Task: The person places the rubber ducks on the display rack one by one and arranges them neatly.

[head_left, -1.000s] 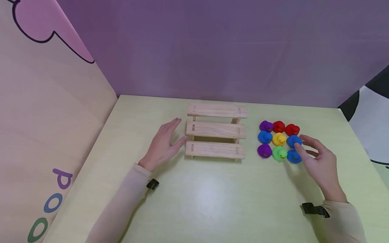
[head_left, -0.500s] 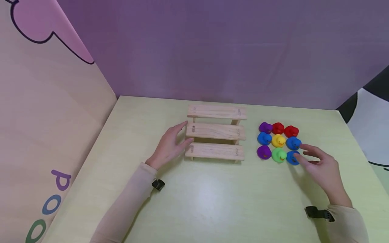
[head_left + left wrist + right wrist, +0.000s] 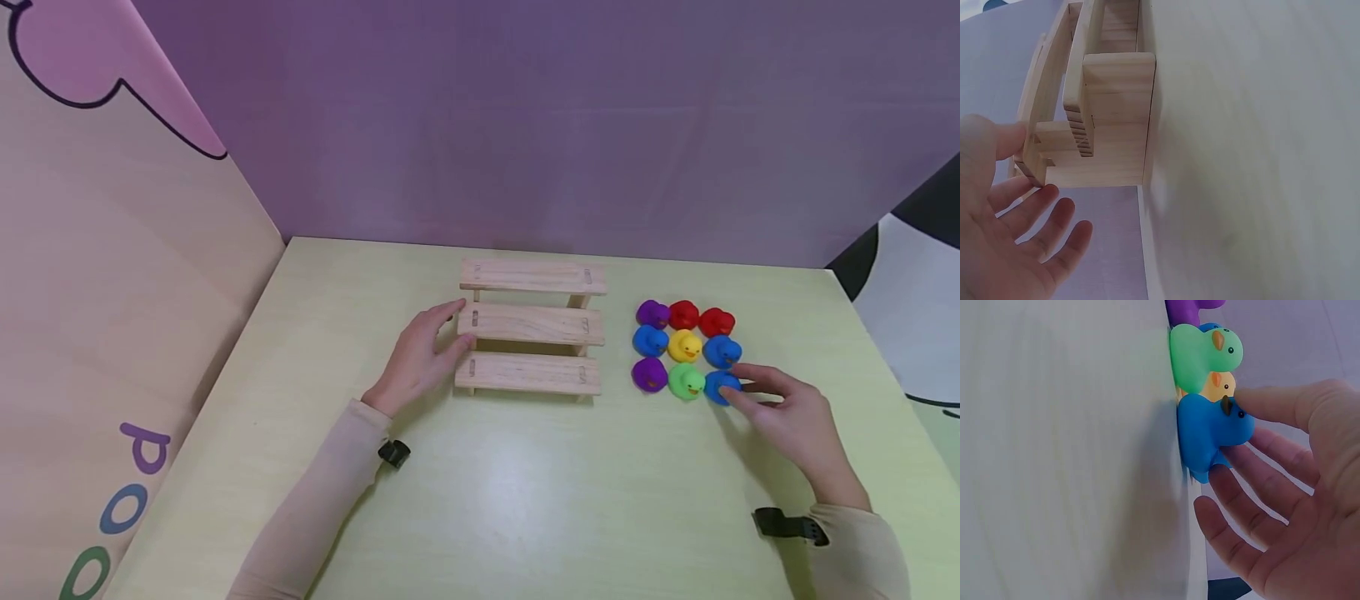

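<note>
A small three-step wooden shelf [image 3: 528, 323] stands mid-table. My left hand [image 3: 416, 362] grips the left end of its middle step; in the left wrist view the thumb lies on one face of the plank [image 3: 1044, 87] and the index finger on the other. At the right, several rubber ducks stand close together in three rows. My right hand [image 3: 787, 417] pinches the front-right blue duck [image 3: 1204, 434] between thumb and fingers, the duck still upright on the table. Beside it is a green duck [image 3: 686, 381], and behind it another blue duck [image 3: 722, 351].
Also in the group are a yellow duck [image 3: 685, 346], a purple duck [image 3: 649, 375] at front left, and a red duck [image 3: 717, 322] at the back. A purple wall panel [image 3: 525, 125] rises behind the pale table [image 3: 510, 500].
My left hand has moved right and taken hold of the shelf's middle step. My right hand has come down from beside the rear blue duck and closed on the front one.
</note>
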A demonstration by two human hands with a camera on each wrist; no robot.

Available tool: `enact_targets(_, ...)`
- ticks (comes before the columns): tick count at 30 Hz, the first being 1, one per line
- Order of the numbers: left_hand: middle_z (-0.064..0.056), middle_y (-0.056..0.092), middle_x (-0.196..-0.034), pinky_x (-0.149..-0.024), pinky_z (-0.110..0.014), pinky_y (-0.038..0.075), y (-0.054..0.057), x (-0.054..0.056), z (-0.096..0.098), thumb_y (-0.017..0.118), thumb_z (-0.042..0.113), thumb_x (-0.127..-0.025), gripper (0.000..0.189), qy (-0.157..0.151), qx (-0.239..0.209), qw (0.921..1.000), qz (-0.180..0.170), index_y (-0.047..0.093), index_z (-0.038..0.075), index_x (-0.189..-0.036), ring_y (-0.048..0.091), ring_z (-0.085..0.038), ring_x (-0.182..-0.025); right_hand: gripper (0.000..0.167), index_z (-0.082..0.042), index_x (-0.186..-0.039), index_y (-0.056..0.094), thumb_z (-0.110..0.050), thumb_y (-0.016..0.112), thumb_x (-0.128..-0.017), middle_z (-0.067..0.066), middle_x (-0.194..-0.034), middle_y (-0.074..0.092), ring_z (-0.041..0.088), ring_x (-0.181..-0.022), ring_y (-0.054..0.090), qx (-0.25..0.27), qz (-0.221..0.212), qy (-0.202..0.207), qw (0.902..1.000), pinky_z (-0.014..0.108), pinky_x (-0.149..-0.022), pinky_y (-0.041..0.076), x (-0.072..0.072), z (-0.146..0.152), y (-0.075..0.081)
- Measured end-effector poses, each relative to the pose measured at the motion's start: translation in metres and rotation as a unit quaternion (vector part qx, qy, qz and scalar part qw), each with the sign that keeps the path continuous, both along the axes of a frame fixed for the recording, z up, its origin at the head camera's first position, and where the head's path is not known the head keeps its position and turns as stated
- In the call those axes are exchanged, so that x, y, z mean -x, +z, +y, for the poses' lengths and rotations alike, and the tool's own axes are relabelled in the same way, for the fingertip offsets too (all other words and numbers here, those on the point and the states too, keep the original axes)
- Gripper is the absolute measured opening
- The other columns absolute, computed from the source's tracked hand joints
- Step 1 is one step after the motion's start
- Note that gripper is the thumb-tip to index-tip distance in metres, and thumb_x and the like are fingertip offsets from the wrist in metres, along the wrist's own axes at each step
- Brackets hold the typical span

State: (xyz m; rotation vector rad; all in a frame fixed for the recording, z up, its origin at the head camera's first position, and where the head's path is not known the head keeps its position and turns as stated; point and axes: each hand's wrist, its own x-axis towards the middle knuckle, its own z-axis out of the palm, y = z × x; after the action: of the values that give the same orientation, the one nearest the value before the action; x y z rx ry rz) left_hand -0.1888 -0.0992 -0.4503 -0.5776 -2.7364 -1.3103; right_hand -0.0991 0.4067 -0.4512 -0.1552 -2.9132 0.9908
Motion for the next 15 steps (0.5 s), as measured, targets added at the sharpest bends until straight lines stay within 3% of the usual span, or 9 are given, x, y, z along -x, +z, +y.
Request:
enact_targets(5, -0.009, 0.052, -0.163, -0.124, -0.053, 0.041, 0.0016, 0.0002, -0.0009, 0.066, 0.036, -0.107, 0.06, 0.001, 0.002, 1.0, -0.001, 0.049, 0.015, -0.16, 0.053, -0.032, -0.147, 0.053, -0.004, -0.14, 0.068, -0.04, 0.074, -0.102, 0.007, -0.122, 0.074, -0.026, -0.087, 0.048, -0.004, -0.012, -0.005, 0.9999, 0.008, -0.068, 0.049, 0.0009, 0.0007, 0.0007)
enact_targets(7, -0.009, 0.052, -0.163, -0.124, -0.053, 0.042, 0.0018, 0.0003, -0.0012, 0.066, 0.036, -0.107, 0.06, 0.0, 0.001, 1.0, -0.003, 0.049, 0.014, -0.16, 0.055, -0.031, -0.145, 0.053, -0.005, -0.14, 0.069, -0.041, 0.074, -0.102, 0.005, -0.121, 0.074, -0.026, -0.087, 0.048, -0.005, -0.015, -0.006, 0.9999, 0.008, -0.069, 0.048, 0.0014, 0.0007, 0.0007)
enact_targets(12, -0.009, 0.052, -0.163, -0.118, -0.052, 0.049, 0.0022, 0.0012, -0.0011, 0.066, 0.035, -0.107, 0.06, -0.007, -0.002, 1.0, -0.002, 0.049, 0.013, -0.16, 0.06, -0.032, -0.139, 0.052, -0.004, -0.139, 0.069, -0.041, 0.073, -0.102, 0.024, -0.13, 0.072, -0.027, -0.086, 0.047, -0.006, -0.015, -0.006, 0.9999, 0.008, -0.068, 0.048, 0.0011, 0.0002, 0.0008)
enact_targets(15, -0.008, 0.052, -0.163, -0.116, -0.052, 0.051, 0.0019, 0.0018, -0.0007, 0.067, 0.036, -0.107, 0.06, -0.007, -0.001, 1.0, -0.002, 0.05, 0.014, -0.16, 0.061, -0.032, -0.138, 0.052, -0.003, -0.139, 0.069, -0.04, 0.073, -0.102, 0.028, -0.131, 0.071, -0.027, -0.086, 0.046, -0.007, -0.014, -0.005, 0.9999, 0.007, -0.068, 0.047, 0.001, 0.0004, 0.0008)
